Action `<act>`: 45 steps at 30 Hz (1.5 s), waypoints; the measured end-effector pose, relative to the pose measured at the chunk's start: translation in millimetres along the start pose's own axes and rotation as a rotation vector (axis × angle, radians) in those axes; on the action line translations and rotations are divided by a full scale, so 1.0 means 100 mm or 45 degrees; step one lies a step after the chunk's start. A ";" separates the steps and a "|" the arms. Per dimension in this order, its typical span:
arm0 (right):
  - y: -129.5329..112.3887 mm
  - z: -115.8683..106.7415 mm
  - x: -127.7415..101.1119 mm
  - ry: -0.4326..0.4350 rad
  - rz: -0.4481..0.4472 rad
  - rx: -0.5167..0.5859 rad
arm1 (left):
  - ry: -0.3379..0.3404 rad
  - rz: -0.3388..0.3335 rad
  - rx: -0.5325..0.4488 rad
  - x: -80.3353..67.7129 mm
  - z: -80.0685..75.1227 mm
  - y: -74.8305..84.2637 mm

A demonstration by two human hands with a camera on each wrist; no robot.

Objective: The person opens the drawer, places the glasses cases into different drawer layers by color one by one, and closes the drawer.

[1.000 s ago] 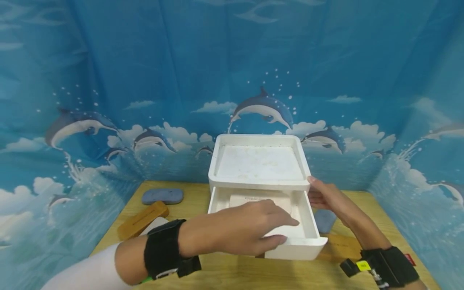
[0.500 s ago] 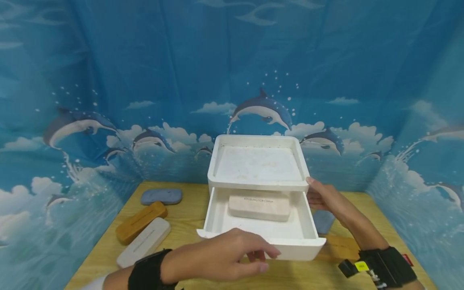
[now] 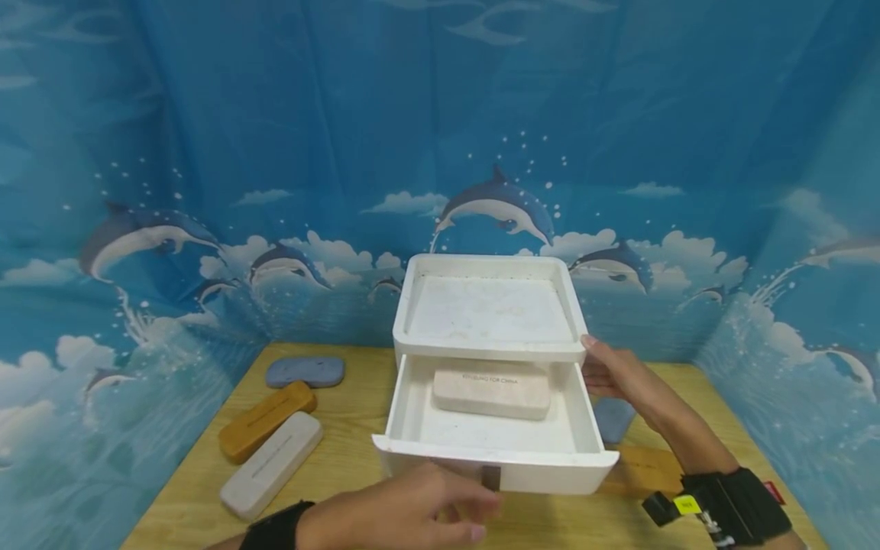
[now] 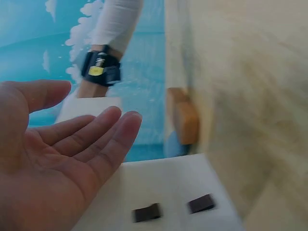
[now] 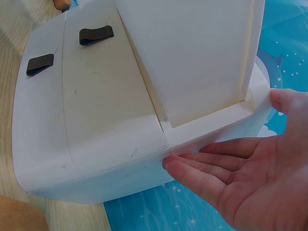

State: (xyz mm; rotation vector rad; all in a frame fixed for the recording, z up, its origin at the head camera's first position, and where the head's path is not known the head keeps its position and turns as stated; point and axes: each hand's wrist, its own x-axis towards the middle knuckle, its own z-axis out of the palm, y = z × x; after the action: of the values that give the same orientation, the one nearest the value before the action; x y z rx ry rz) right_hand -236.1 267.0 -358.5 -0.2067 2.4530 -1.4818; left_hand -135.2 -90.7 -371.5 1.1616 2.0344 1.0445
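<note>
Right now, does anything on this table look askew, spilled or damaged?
Nothing is spilled or broken. The white drawer stands pulled out with a beige case inside. The tray top looks faintly stained.

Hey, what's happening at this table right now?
A person is working at a white drawer box on a wooden table. Its upper drawer is pulled out, with a pale beige case lying inside. The right hand steadies the box's side with flat fingers. The left hand is open, just in front of the drawer. More cases lie either side.
</note>
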 end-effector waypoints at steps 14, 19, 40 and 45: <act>0.02 0.01 -0.01 0.012 -0.022 0.002 | 0.146 -0.113 -0.846 0.10 0.39 -0.35; 0.02 0.02 0.00 0.019 -0.025 -0.006 | 0.273 -0.010 -1.027 0.14 0.53 -0.36; 0.03 0.03 0.00 0.023 -0.022 -0.014 | 0.231 0.071 -0.961 0.26 0.49 -0.33; 0.02 0.03 0.00 0.018 -0.021 -0.008 | 0.375 0.024 -1.011 0.32 0.55 -0.28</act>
State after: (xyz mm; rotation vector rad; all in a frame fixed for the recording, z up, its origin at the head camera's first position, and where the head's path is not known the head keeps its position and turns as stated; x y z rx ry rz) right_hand -234.8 265.6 -362.1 -0.2186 2.4735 -1.4874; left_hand -119.7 -51.9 -427.0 0.6255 1.5274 1.8804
